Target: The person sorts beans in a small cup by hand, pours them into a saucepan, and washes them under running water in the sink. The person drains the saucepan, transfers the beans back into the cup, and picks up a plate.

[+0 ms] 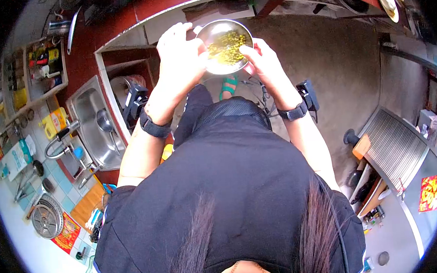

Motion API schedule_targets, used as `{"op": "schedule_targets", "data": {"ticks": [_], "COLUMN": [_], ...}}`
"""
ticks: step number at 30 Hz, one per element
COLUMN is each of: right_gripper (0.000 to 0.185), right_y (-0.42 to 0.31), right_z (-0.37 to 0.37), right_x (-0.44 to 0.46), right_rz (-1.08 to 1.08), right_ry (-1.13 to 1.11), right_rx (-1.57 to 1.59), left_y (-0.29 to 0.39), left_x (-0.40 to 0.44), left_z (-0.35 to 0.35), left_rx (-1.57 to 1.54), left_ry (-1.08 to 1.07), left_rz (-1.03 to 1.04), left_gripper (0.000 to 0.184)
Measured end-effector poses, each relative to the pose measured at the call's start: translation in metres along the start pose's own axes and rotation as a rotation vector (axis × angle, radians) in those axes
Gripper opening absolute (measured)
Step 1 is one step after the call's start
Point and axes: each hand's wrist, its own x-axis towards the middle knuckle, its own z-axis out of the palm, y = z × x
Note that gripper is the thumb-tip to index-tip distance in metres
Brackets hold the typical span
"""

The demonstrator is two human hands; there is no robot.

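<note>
A round metal bowl (220, 69) is held up in front of my body, tilted so that its inside faces me. Small green grains that look like mung beans (227, 48) lie in it. My left hand (179, 56) grips the left side of the bowl, thumb near the rim. On the right side, my right hand (265, 66) holds the rim with its thumb over the edge, and its other fingers are partly hidden behind the bowl.
To the left is a steel sink (89, 107) with a ladle (105, 122) in it and a curved faucet (59, 146) beside it. A red counter (85, 44) runs along the left and far side. A ridged metal panel (394, 146) stands at the right.
</note>
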Motion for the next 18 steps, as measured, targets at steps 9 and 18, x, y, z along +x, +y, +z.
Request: {"op": "schedule_targets", "data": {"ticks": [9, 18], "right_gripper": [0.044, 0.039], "right_y": [-0.015, -0.039], "right_z": [-0.037, -0.077], "right_x": [0.007, 0.076], "right_rz": [0.009, -0.008], "right_ry": [0.093, 0.091], "right_rx": [0.106, 0.194], "left_y": [0.035, 0.028], "left_x": [0.053, 0.152], "left_z": [0.02, 0.016], "left_rx": [-0.01, -0.142], "left_ry": [0.009, -0.007], "left_rz": [0.131, 0.154], "left_gripper": [0.012, 0.009]}}
